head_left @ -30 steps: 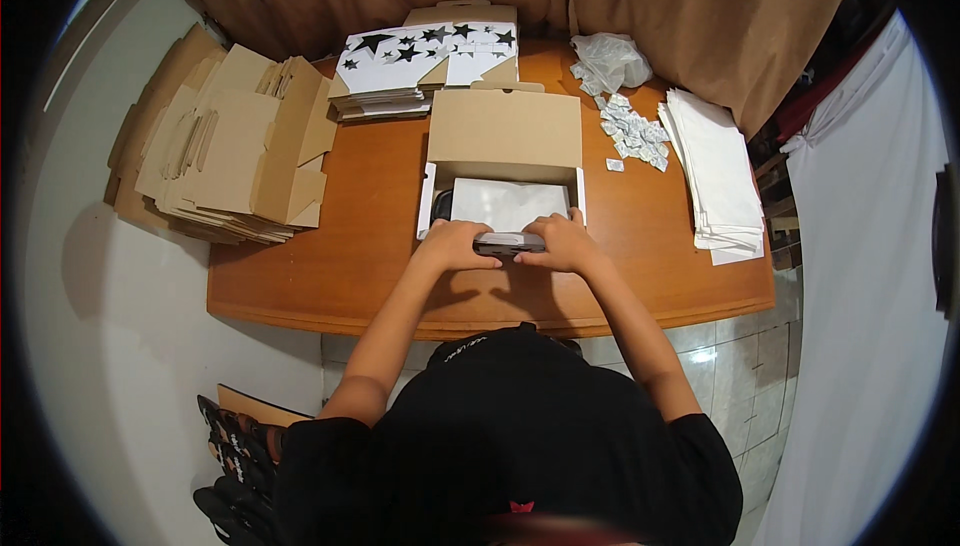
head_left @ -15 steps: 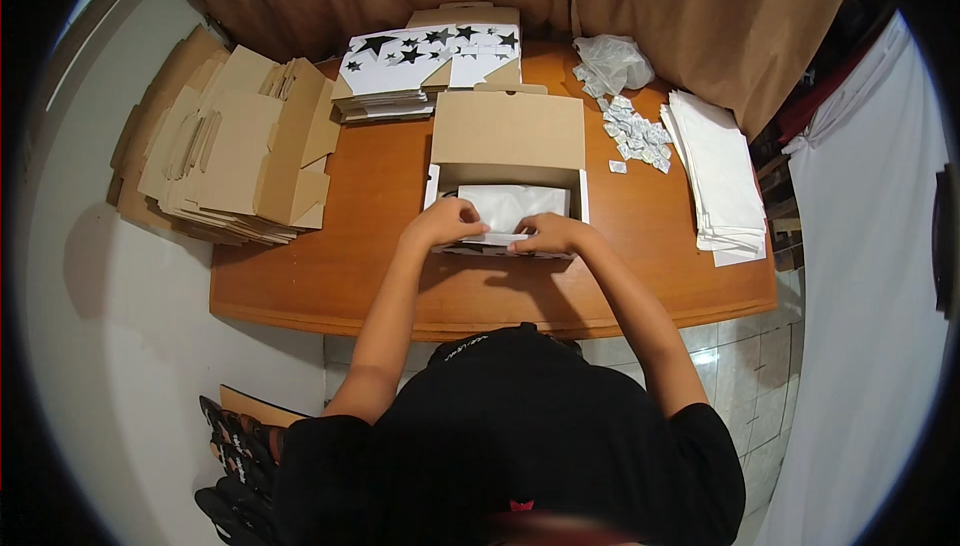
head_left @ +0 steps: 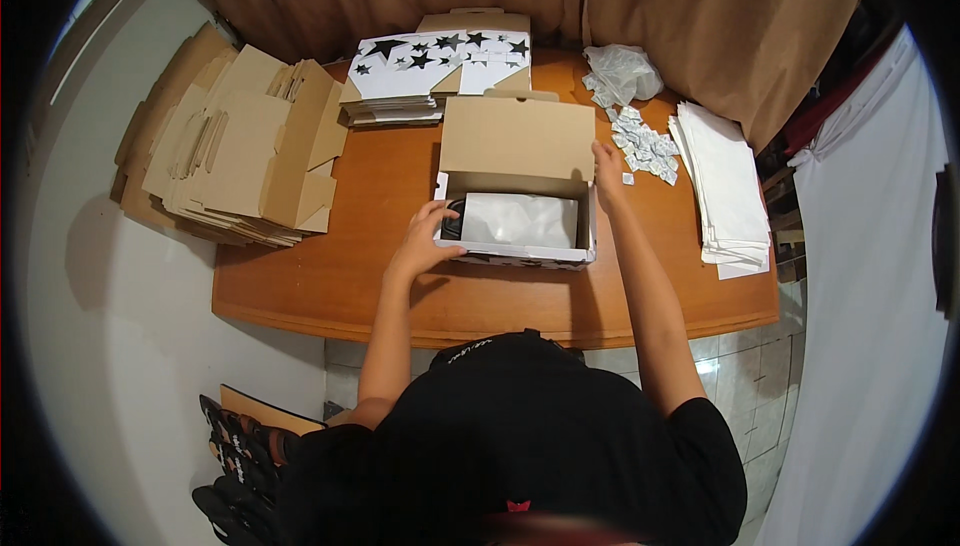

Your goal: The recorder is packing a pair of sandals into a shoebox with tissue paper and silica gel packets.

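An open cardboard box [head_left: 520, 262], white with black stars outside and brown inside, sits in the middle of the table with its brown lid [head_left: 517, 141] raised at the back. Inside, a white sheet of paper [head_left: 520, 219] covers most of the contents. A black item [head_left: 454, 219] shows at its left end, its kind hidden. My left hand [head_left: 425, 239] grips the box's front left corner, thumb at the front wall and fingers over the left end. At the lid's right edge, my right hand [head_left: 607, 174] has its fingers closed on the lid, partly hidden from view.
Flattened brown cardboard boxes [head_left: 225, 161] are stacked at the left. Star-printed flat boxes [head_left: 430, 64] lie behind. Small white packets [head_left: 645, 144], a clear plastic bag [head_left: 622, 74] and white paper sheets [head_left: 718, 186] lie at the right. Black sandals [head_left: 240, 466] are at the lower left.
My right hand has moved from the box's front edge up and right to the lid's edge. My left hand has shifted left from the paper to the front left corner.
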